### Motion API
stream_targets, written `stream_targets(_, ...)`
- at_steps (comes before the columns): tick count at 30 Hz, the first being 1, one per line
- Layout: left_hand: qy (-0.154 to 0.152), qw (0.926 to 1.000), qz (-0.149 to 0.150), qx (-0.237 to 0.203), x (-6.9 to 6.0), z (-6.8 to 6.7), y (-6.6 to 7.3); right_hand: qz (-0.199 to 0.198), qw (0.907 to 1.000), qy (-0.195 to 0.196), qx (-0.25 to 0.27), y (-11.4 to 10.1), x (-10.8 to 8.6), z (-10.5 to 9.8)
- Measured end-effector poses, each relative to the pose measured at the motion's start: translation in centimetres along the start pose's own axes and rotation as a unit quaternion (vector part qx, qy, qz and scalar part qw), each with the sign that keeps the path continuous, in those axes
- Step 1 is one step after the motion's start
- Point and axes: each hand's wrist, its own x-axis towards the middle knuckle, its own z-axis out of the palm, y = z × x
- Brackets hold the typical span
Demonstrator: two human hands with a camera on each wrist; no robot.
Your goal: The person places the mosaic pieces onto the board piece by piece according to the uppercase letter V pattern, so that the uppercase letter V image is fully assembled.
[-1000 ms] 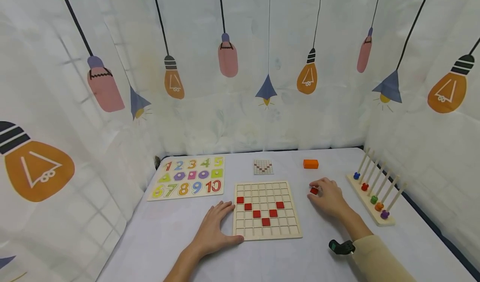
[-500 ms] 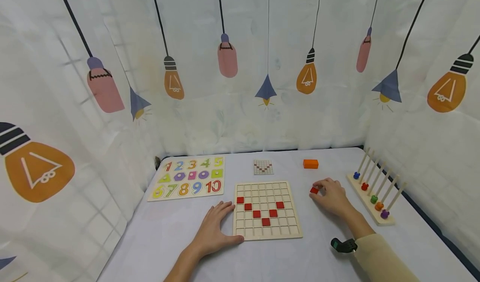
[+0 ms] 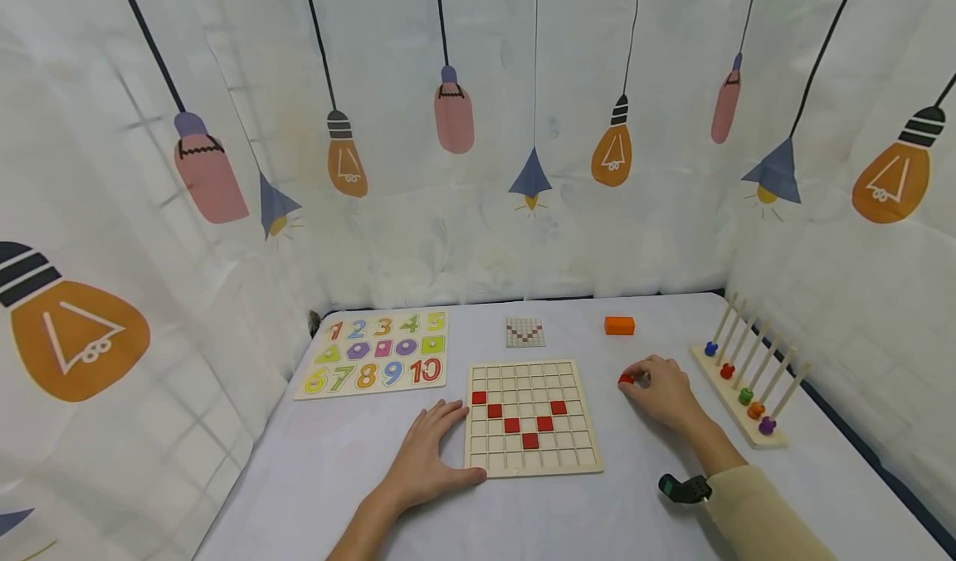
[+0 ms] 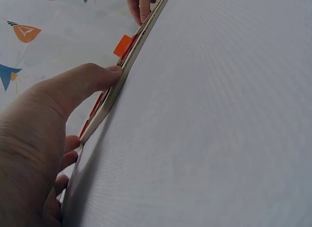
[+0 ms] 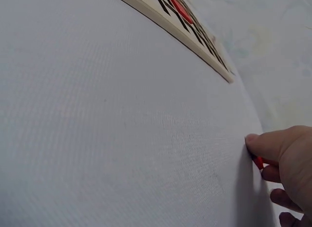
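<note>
A square wooden grid board (image 3: 534,461) lies on the table with several red tiles (image 3: 530,441) set in a V shape. My left hand (image 3: 426,457) rests at the board's near left corner, fingers extended toward its left side and thumb touching the near edge, as the left wrist view also shows. To the right of the board, my right hand (image 3: 660,391) pinches a small red tile (image 3: 626,378) between thumb and fingers, low over the table. In the right wrist view, that red tile (image 5: 258,161) is mostly hidden by the thumb and fingertips.
Behind the board lie a small pattern card (image 3: 525,333) and an orange block (image 3: 619,326). A number puzzle board (image 3: 373,353) is at the left. On the right stands a peg rack (image 3: 739,395) with coloured pieces. Printed curtains surround the table.
My right hand has shifted slightly to the right, and its fingers have closed further over the red tile, which now shows less. The left hand and the board stay put.
</note>
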Motion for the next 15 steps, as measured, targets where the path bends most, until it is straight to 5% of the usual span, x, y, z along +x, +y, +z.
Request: stream_targets(15, -0.001, 1.0, -0.002, 0.003, 0.01, 0.11, -0.07, -0.005, 1.0, 0.0, -0.004, -0.39, -0.12, -0.04)
